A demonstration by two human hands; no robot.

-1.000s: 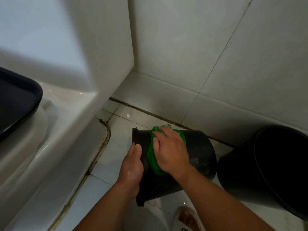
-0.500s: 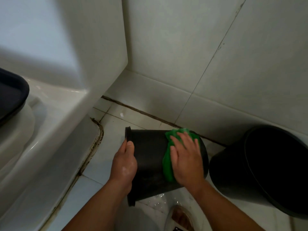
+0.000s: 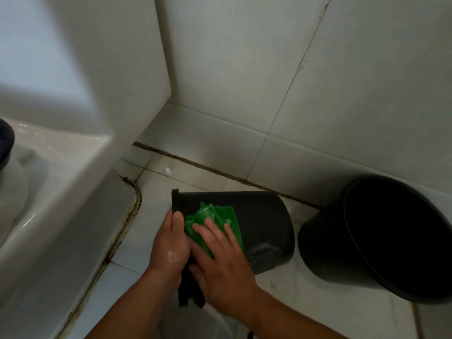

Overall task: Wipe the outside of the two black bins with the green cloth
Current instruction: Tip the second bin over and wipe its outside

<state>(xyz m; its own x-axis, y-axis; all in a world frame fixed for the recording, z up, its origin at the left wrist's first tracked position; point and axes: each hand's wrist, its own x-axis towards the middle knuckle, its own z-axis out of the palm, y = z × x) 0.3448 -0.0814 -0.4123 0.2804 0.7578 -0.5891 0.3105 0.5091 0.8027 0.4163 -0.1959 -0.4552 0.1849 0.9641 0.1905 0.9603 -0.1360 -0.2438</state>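
A small black bin (image 3: 264, 223) is lying on its side on the white tiled floor (image 3: 151, 245), its open end pointing left. The green cloth (image 3: 215, 216) is sitting bunched up on the bin's side. The right hand (image 3: 225, 267) is pressing flat on the cloth with fingers spread. The left hand (image 3: 171, 243) is curling around the bin's rim. A bigger black bin (image 3: 325, 248) is standing just beside it, partly cut off at the right edge.

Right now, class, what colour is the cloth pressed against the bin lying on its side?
Bright green cloth, seen best in the head view.
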